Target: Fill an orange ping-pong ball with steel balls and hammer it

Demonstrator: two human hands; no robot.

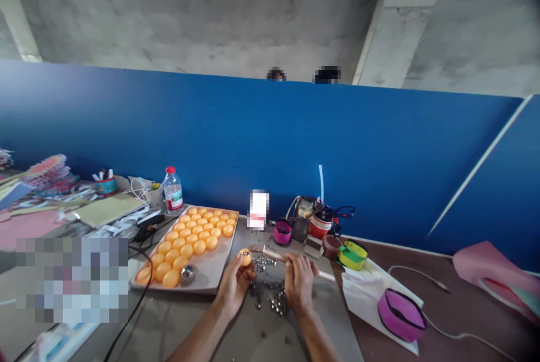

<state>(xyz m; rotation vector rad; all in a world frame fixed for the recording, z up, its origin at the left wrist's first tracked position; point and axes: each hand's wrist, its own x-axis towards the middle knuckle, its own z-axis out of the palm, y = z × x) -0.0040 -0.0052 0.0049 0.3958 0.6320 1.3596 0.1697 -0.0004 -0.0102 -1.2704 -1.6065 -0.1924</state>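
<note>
My left hand (235,281) pinches an orange ping-pong ball (245,258) with small shiny silver pieces on its upper side. My right hand (300,280) is closed around a slim, pale-handled brush (273,253); its brownish tip points left, close to the ball, and whether they touch I cannot tell. Small shiny silver pieces (278,298) lie scattered on the grey mat between my hands. Left of them is a white tray (211,276) with rows of orange balls (185,250). One ball covered in silver (188,275) sits at the tray's near side.
A red-capped bottle (172,190) stands behind the tray. Purple (282,232) and yellow-green (353,254) round containers and a red-and-white cup (319,226) are at the back right. Another purple container (401,315) rests on white paper. A black cable (145,289) crosses at left; a blue partition (236,137) rises behind.
</note>
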